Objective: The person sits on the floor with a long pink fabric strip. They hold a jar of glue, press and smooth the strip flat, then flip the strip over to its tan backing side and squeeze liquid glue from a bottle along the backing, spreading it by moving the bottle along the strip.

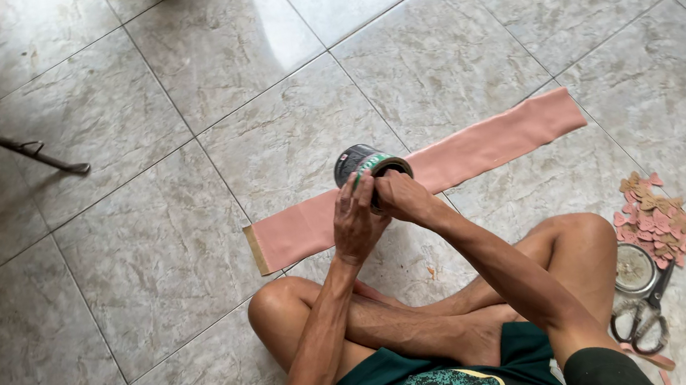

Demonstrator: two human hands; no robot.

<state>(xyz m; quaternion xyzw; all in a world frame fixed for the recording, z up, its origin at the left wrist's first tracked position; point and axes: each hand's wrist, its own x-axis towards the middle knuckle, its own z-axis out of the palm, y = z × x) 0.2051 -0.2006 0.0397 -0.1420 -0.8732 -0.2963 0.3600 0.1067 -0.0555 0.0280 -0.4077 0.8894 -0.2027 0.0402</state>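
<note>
Home floor used as a small craft workspace, likely a porch or garage area. Pale marbled tile floor [155, 263] with dark grout lines, person sitting cross-legged on it. Long pink strip [475, 153] laid flat mid-floor; heap of pink cut pieces [660, 218], round tin lid [635, 270] and scissors [641, 318] near right edge. Motorbike kickstand [37, 154] at left edge.

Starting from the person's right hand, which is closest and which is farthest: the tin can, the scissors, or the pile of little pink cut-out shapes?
From the right hand, in the head view:
1. Tin can: the hand is on it, just above the pink strip.
2. Scissors: on the floor by the right knee, lower right.
3. Pile of pink cut-outs: far right; nearly level with the scissors, so that ranking is a close call.
</note>
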